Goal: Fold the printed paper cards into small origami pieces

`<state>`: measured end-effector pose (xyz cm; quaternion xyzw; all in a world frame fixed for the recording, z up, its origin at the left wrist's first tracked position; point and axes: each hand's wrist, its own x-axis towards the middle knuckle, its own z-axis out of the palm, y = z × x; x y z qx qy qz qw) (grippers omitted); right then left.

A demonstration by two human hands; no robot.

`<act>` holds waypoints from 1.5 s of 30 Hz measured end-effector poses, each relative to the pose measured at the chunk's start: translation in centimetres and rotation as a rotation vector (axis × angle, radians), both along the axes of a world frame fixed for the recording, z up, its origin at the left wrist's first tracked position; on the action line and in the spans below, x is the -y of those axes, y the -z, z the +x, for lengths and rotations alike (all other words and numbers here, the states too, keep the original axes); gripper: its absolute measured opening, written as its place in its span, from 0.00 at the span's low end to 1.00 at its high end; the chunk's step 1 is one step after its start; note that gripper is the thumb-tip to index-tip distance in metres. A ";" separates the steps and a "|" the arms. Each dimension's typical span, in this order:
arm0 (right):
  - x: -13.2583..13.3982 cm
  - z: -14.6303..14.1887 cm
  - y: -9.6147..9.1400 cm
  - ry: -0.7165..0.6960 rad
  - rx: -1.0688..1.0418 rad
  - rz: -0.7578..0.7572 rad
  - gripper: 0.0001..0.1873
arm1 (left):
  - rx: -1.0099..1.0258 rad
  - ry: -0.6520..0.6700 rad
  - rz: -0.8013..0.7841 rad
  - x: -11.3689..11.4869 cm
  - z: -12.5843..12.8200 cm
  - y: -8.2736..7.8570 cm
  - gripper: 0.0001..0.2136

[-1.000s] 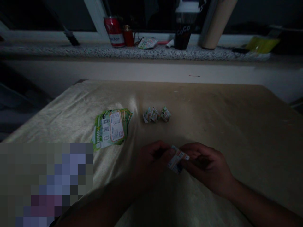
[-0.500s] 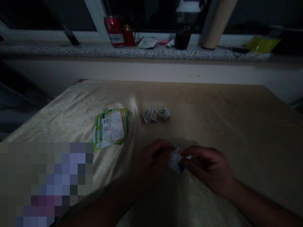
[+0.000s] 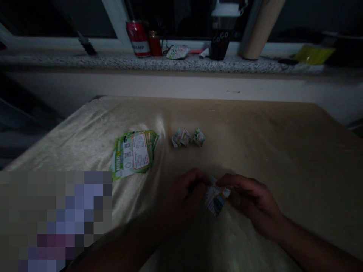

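Head view, hands [image 3: 256, 198] on paper [image 3: 213, 202], CoCo cup [image 3: 221, 37]

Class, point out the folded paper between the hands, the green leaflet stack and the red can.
Folded paper [image 3: 213, 198]: head view, printed face.
Green leaflet stack [image 3: 132, 155]: head view, top leaflet's middle.
Red can [image 3: 138, 37]: head view, its side.

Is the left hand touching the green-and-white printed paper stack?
Apart: the head view shows beige cloth between the left hand and the paper stack.
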<state>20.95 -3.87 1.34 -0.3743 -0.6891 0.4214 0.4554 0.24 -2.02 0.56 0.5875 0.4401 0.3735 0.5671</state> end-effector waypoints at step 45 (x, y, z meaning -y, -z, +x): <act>-0.3 -0.8 -0.1 0.152 -0.086 -0.060 0.14 | -0.055 -0.240 0.164 0.2 -0.3 -1.5 0.07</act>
